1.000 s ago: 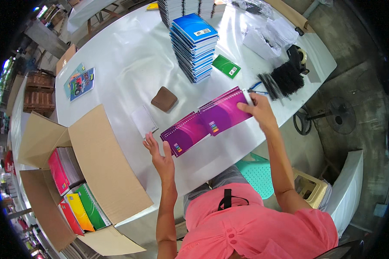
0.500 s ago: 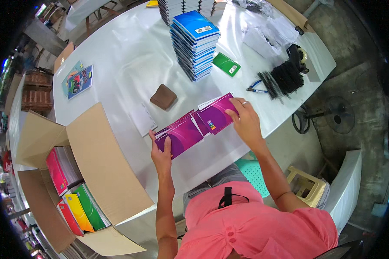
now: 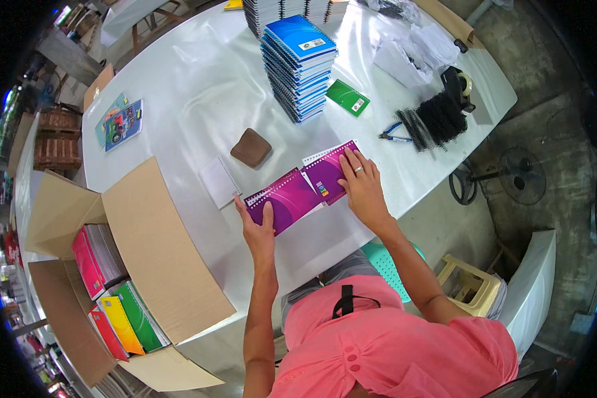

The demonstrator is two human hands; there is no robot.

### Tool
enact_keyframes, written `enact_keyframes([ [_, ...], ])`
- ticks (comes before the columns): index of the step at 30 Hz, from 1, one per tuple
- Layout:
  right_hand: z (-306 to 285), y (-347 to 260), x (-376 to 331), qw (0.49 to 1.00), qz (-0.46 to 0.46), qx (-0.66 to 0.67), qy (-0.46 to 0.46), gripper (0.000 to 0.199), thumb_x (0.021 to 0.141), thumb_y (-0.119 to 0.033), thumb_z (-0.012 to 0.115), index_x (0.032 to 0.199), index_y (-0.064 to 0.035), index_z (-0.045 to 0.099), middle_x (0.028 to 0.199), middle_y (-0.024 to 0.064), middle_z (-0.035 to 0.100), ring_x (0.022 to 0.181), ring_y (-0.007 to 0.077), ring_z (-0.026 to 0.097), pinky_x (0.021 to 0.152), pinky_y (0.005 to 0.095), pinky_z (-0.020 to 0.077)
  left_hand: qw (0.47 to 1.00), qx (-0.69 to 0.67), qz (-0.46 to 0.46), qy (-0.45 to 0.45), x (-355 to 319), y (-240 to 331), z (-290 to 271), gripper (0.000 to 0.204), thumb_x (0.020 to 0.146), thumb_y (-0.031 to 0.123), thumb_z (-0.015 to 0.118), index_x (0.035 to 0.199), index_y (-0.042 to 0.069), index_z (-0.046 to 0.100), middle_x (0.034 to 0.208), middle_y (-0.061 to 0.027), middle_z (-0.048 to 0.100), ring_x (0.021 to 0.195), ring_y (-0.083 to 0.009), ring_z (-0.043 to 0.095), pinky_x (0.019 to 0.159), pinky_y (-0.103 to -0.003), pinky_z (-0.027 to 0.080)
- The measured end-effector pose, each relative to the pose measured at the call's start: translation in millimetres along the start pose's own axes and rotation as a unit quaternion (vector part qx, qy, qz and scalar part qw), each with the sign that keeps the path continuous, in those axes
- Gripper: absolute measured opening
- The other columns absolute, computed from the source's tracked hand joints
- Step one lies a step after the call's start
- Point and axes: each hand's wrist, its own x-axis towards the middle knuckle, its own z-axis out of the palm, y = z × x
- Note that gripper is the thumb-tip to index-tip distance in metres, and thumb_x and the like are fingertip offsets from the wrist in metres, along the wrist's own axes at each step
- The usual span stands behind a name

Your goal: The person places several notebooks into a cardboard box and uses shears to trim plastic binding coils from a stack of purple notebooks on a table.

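Note:
A purple spiral notebook point(image 3: 292, 198) lies at the near edge of the white table point(image 3: 199, 93), with a second purple cover point(image 3: 326, 174) and white pages under it to the right. My left hand point(image 3: 257, 224) grips the notebook's left end, thumb on top. My right hand point(image 3: 361, 188) rests flat on the right purple cover, pressing it down. A tall stack of blue spiral notebooks point(image 3: 300, 66) stands further back on the table.
An open cardboard box point(image 3: 136, 265) at my left holds upright coloured notebooks. On the table lie a brown pad point(image 3: 251, 147), a small white notebook point(image 3: 219, 182), a green booklet point(image 3: 347, 98), pliers point(image 3: 393, 135), black spiral bindings point(image 3: 435, 119) and a tape dispenser point(image 3: 460, 83). A stool point(image 3: 469, 285) stands at my right.
Both hands have slid the two purple notebooks together and toward me. They lay spread end to end; now they overlap, with the right hand flat on top.

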Motion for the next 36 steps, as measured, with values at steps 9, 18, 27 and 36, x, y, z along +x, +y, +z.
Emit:
enact_keyframes([
  [9, -27, -11, 20, 0.99, -0.024, 0.135, 0.046, 0.044, 0.09, -0.019, 0.062, 0.129, -0.0024, 0.053, 0.146, 0.0191, 0.038, 0.133, 0.0375, 0.036, 0.109, 0.054, 0.027, 0.982, -0.148, 0.095, 0.071, 19, -38, -34, 0.068, 0.102, 0.032, 0.048, 0.153, 0.002, 0.013, 0.16, -0.0164, 0.014, 0.146, -0.0243, 0.019, 0.117, -0.033, 0.015],
  [18, -28, -56, 82, 0.943, -0.18, 0.279, -0.006, 0.042, 0.086, -0.004, 0.065, 0.126, -0.0042, 0.055, 0.146, 0.02, 0.038, 0.13, 0.0393, 0.042, 0.103, 0.0456, 0.038, 0.897, 0.321, 0.129, 0.274, -80, 24, -77, 0.068, 0.095, 0.018, 0.059, 0.148, -0.005, 0.024, 0.151, -0.0239, 0.032, 0.141, -0.0349, 0.031, 0.114, -0.04, 0.025],
  [27, 16, -159, 138, 0.857, -0.388, 0.318, -0.117, 0.034, 0.085, -0.007, 0.067, 0.117, -0.0036, 0.057, 0.135, 0.0186, 0.05, 0.119, 0.0366, 0.052, 0.096, 0.044, 0.0442, 0.739, 0.251, 0.386, 0.493, -133, 65, -158, 0.063, 0.09, -0.001, 0.058, 0.145, -0.006, 0.03, 0.15, -0.0299, 0.03, 0.141, -0.0438, 0.028, 0.112, -0.054, 0.024],
  [36, 170, -204, 214, 0.826, -0.081, 0.066, -0.553, 0.05, 0.076, -0.026, 0.08, 0.106, 0.0054, 0.057, 0.102, 0.023, 0.065, 0.087, 0.0312, 0.067, 0.058, 0.0432, 0.0575, 0.782, 0.443, 0.083, 0.43, -150, 34, -204, 0.048, 0.098, 0.017, 0.05, 0.145, 0.01, 0.041, 0.155, -0.0207, 0.025, 0.143, -0.0411, 0.024, 0.11, -0.058, 0.025],
])
